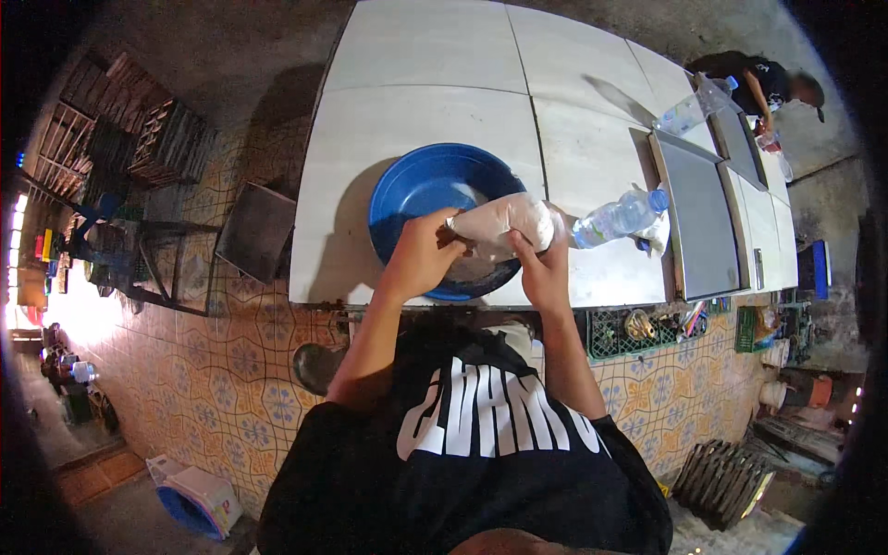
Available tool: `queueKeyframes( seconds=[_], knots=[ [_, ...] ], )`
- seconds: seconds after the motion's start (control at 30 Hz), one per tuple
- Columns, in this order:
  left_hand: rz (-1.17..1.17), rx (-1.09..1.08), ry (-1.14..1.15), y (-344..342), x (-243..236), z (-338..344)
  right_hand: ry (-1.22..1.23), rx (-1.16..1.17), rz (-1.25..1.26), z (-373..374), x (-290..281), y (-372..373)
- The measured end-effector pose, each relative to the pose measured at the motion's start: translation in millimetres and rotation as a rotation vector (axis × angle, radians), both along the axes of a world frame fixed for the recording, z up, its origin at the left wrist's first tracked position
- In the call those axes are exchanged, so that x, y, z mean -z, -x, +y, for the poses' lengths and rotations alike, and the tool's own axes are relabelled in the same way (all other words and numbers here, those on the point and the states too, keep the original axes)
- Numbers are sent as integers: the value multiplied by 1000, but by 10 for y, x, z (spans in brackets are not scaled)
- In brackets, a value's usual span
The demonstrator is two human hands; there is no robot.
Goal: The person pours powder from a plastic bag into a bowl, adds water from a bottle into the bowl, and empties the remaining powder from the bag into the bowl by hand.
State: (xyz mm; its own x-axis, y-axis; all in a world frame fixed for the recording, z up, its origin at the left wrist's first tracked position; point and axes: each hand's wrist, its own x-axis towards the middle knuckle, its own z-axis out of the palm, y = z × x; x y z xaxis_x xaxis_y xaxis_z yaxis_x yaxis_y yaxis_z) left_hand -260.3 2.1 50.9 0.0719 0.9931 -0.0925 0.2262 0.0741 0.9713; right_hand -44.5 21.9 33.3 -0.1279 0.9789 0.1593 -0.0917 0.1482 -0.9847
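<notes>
Both my hands hold a clear plastic bag (499, 224) packed with a pale, powdery-looking substance, tilted over a round blue basin (396, 190). My left hand (427, 252) is closed around the bag's narrow, pointed end. At its fuller, rounded end, my right hand (546, 268) grips with the thumb on the near side. The basin stands on the white tiled table. A pale patch shows on its bottom; the bag and my hands hide the rest of the inside.
Right of the basin lies a clear bottle (618, 220) with a blue cap, near a dark metal tray (698, 217). Another bottle (689, 111) is farther back. At the far right a person (758, 88) leans at the table. A green crate (610, 333) sits below the near edge.
</notes>
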Motion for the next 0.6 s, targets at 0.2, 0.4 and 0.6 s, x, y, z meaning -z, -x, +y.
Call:
queueKeyframes(
  seconds=[0.2, 0.4, 0.6],
  knots=[
    [211, 54, -265, 9, -94, -42, 26, -31, -39, -21, -18, 4],
    [-16, 53, -65, 72, -106, -73, -3, -11, 59, 30, -87, 2],
    [192, -64, -190, 29, -18, -130, 78, -81, 70, -21, -102, 179]
  ],
)
